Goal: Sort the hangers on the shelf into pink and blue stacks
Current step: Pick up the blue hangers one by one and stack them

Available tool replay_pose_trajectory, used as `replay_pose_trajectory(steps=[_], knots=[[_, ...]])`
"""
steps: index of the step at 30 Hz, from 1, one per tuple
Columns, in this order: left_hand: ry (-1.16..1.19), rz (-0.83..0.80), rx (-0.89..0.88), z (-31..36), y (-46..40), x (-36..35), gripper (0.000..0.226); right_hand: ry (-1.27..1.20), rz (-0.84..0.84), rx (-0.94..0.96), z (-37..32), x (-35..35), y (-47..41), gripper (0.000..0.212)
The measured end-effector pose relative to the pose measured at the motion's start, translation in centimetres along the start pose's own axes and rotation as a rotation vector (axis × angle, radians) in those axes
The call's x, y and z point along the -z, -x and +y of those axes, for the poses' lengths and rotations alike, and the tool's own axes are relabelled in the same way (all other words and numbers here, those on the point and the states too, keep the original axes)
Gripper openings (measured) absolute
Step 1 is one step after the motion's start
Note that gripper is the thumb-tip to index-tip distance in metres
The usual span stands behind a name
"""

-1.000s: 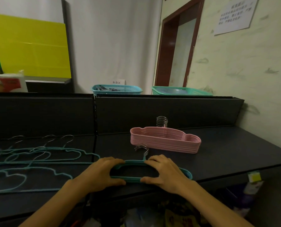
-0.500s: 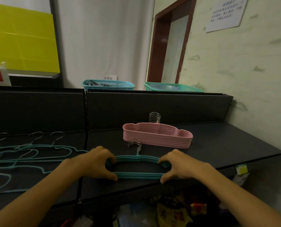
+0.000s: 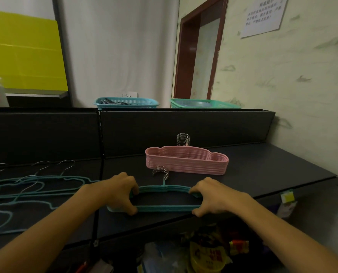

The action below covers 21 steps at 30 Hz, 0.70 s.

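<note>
A small stack of blue hangers (image 3: 165, 208) lies near the front edge of the dark shelf (image 3: 266, 170), metal hooks pointing away from me. My left hand (image 3: 119, 192) grips its left end and my right hand (image 3: 211, 196) grips its right end. Behind it a neat stack of pink hangers (image 3: 187, 161) rests on the shelf, its hooks at the back. Several loose blue hangers (image 3: 34, 186) are spread flat over the left part of the shelf.
A black back panel (image 3: 184, 127) rises behind the shelf. Two plastic baskets (image 3: 125, 102) stand beyond it. The wall (image 3: 292, 95) closes the right side. Packaged goods (image 3: 207, 253) sit on the level below the shelf's front edge.
My hands have slid apart from the middle of the blue stack to its two ends. The stack stays near the front edge; the view has shifted slightly right.
</note>
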<state>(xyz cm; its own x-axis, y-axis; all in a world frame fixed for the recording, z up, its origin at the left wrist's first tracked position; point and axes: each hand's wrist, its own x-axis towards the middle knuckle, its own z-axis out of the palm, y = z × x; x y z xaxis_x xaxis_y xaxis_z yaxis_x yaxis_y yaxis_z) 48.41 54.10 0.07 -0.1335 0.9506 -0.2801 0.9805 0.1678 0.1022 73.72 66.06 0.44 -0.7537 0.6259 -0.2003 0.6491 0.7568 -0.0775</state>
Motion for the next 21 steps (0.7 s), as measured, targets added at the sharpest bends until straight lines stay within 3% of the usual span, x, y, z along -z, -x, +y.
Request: replay_pose_trajectory(steps=[9,21], knots=[[-0.005,-0.031,0.003,-0.7,-0.1,0.1,0.079,-0.011,-0.099,-0.032,-0.2,1.1,-0.4,0.078],[0.007,0.044,-0.004,0.2,1.1,0.3,0.074,0.019,-0.070,-0.001,-0.3,1.0,-0.4,0.074]])
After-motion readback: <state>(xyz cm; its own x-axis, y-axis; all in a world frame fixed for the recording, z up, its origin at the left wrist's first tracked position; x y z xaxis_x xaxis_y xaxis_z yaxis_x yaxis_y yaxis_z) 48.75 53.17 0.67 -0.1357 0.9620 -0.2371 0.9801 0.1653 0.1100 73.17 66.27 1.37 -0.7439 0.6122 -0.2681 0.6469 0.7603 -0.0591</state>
